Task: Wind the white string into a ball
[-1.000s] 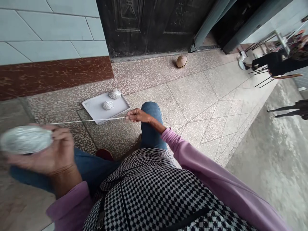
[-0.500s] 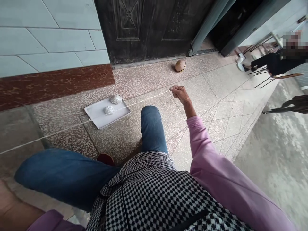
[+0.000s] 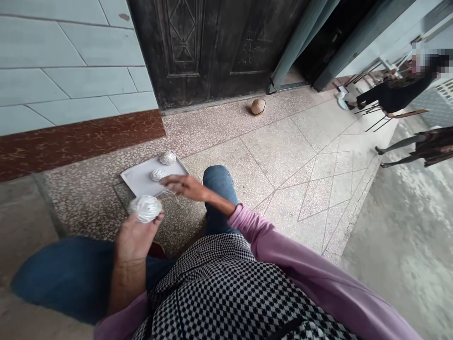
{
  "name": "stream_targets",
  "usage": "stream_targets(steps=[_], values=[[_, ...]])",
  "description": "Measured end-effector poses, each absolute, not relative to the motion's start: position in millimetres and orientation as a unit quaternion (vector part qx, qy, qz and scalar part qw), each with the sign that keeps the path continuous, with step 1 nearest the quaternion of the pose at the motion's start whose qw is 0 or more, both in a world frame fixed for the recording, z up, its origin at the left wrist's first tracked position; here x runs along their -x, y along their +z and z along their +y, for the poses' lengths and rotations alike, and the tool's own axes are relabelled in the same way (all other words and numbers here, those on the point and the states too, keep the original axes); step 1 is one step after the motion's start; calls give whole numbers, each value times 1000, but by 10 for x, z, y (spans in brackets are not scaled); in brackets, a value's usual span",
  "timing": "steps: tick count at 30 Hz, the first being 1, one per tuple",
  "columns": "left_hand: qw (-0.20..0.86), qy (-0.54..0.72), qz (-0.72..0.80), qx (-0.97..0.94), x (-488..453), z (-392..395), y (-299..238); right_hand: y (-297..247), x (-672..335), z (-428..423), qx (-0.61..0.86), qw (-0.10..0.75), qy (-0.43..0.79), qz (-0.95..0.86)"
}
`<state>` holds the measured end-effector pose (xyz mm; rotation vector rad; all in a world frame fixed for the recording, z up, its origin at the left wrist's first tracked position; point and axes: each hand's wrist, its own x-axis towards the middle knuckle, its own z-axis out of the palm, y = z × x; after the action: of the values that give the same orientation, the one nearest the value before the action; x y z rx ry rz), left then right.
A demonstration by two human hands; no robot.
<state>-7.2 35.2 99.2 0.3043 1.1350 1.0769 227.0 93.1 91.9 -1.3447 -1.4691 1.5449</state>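
Strand between hands blurred. Left hand [image 3: 136, 236] clamped on pale thread ball [image 3: 145, 208]; right hand [image 3: 184, 185] grip indiscernible, fingers near tray [image 3: 136, 179].

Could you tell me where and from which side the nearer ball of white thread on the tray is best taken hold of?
Grip the nearer thread ball across its rounded middle, coming from above. It lies loose on the flat white tray, apart from the farther ball, so its sides look free. The right hand hovers beside it.

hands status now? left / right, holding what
Left hand: closed on a ball of white string.
Right hand: over the tray edge, fingers loosely bent, strands of the string at its fingertips; grip cannot be told.
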Motion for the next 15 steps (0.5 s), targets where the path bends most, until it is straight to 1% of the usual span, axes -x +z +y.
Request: stream_targets(steps=[1, 3, 5, 7, 10, 15], values=[[707, 480, 505, -124, 18, 316, 959, 867, -2092, 871, 477, 301, 635, -528], [718, 474, 497, -115, -13, 266, 900, 757, -1878, 786, 447, 302, 694, -477], [720, 479, 490, -108, 21, 259, 839, 659, -1824, 743, 446, 301, 709, -456], [718, 490, 487, -88, 75, 290, 778, 594, -1862, 715, 455, 279, 708, -462], [716, 504, 480, -58, 142, 364, 692, 583, -1955, 630, 489, 224, 672, -509], [702, 502, 500, -73, 167, 406, 551, 755, -2013, 386, 510, 137, 522, -670]])
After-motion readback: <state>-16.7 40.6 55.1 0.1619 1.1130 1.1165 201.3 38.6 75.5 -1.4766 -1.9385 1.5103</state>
